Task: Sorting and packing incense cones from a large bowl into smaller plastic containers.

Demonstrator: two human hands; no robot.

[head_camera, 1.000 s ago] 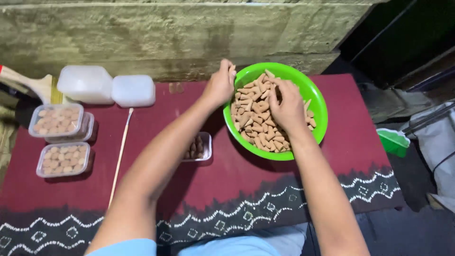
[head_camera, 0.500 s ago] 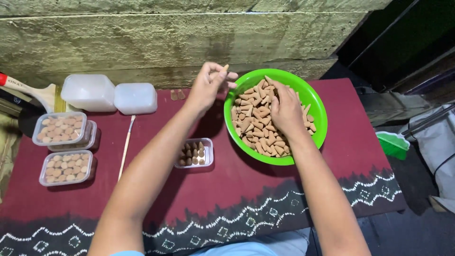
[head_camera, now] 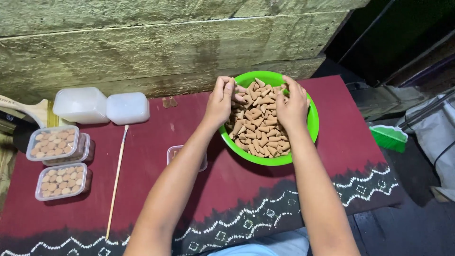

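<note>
left hand (head_camera: pixel 220 102): over the near-left rim of my green bowl (head_camera: pixel 310 125), fingers pinched shut on what looks like one cone, can't tell which way it points
right hand (head_camera: pixel 291 106): in the bowl, fingers curled into the cones (head_camera: pixel 258 125), grip unclear
cones: heaped, tips pointing every which way
bowl: on the red cloth (head_camera: pixel 227 185), by the wall

A small home workshop for hand packing was suggested. A low worktop (head_camera: pixel 332 142) was covered with a maroon cloth (head_camera: pixel 156 123) edged in white patterning and was set against a rough, stained stone wall (head_camera: pixel 142 42). A green bowl (head_camera: pixel 313 124) heaped with brown cone-shaped pieces (head_camera: pixel 258 128) was seen on it, beside filled clear lidded tubs (head_camera: pixel 57 142), empty white containers (head_camera: pixel 80 105) and a thin stick (head_camera: pixel 116 180). Bare dark floor (head_camera: pixel 407 227) and a green brush (head_camera: pixel 388 137) were seen at the side.
</note>
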